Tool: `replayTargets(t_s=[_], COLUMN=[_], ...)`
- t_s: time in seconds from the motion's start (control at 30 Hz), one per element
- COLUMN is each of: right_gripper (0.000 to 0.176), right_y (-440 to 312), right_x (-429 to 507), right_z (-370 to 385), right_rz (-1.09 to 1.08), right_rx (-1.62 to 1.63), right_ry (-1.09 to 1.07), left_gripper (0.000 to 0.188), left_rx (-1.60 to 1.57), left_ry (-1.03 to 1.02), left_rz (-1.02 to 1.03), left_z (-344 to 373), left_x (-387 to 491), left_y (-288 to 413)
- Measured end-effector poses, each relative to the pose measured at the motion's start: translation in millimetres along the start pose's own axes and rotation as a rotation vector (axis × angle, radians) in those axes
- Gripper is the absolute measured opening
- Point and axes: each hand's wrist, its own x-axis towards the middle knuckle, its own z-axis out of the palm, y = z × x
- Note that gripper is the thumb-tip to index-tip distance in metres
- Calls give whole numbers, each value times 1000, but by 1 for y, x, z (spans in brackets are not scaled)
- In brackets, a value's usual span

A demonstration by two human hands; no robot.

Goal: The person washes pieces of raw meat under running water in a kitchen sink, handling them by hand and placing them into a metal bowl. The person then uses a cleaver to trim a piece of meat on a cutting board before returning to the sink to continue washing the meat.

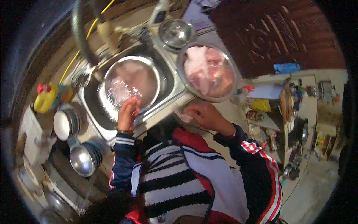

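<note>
A round metal basin (pixel 158 81) sits in the stainless steel sink (pixel 95 119). It holds pinkish, cloudy water with pale meat (pixel 134 74) under the surface. My left hand (pixel 128 114) is at the basin's near rim, fingers curled together. Whether anything small is in those fingers is too blurred to tell. To the right, my right hand (pixel 208 116) is beside the sink's front edge, in front of my body. Its fingers pinch a thin, pale, blurred strip (pixel 183 116). Beyond that hand, a second metal bowl (pixel 179 63) holds large pieces of raw meat (pixel 208 70).
A steel bowl (pixel 174 33) stands behind the meat. The tap (pixel 82 42) arches over the sink's back left. Left of the sink are a yellow bottle (pixel 46 99) with a red cap and stacked bowls (pixel 63 123). A cluttered shelf (pixel 268 112) is at right.
</note>
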Motion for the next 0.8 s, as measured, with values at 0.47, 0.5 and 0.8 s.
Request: replayTargets(t_s=[0.47,0.5,0.8], right_gripper=[40,40,22], right_y=[89,56,-85], right_x=[65,75,41], right_z=[-297,-309,-86], right_rz=[-206,-341,-370], right_rx=[-224,-192,-176], right_ry=[878,921,288], left_gripper=[23,23,28], left_rx=[-105,-104,34], left_ry=[221,223,333], left_rz=[-19,-15,-3], left_z=[-33,-33,-65], left_x=[19,19,44], left_y=[-17,-16,-42])
